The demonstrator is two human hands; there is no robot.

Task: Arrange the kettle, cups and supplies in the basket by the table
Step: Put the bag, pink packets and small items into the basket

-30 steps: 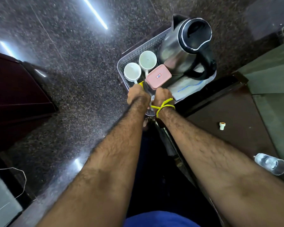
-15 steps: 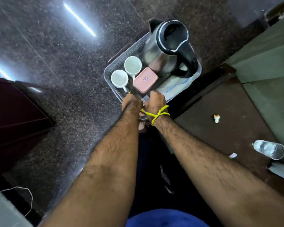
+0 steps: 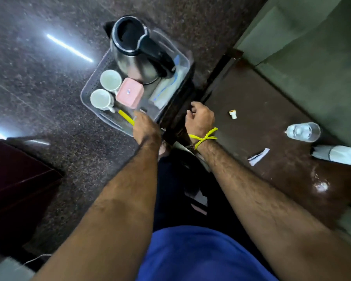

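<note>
A grey plastic basket (image 3: 92,87) sits on the dark speckled floor beside the table. In it stand a steel kettle (image 3: 134,55) with a black lid and handle, two white cups (image 3: 110,80) (image 3: 100,98), a pink lidded box (image 3: 130,92), white packets (image 3: 166,88) and a yellow stick (image 3: 125,116). My left hand (image 3: 145,124) is at the basket's near rim and curls over it, with the fingertips hidden. My right hand (image 3: 200,118) hangs apart from the basket over the table's corner, loosely curled and holding nothing.
The brown table (image 3: 272,122) on the right carries a small white cap (image 3: 233,114), a clear glass (image 3: 303,131), a paper scrap (image 3: 258,157) and a white object (image 3: 338,155). A dark cabinet (image 3: 18,179) stands at the left. My legs are below the hands.
My right hand has let go of the basket's near rim and moved right toward the table. My left hand stays at the rim. The view has shifted left of the basket.
</note>
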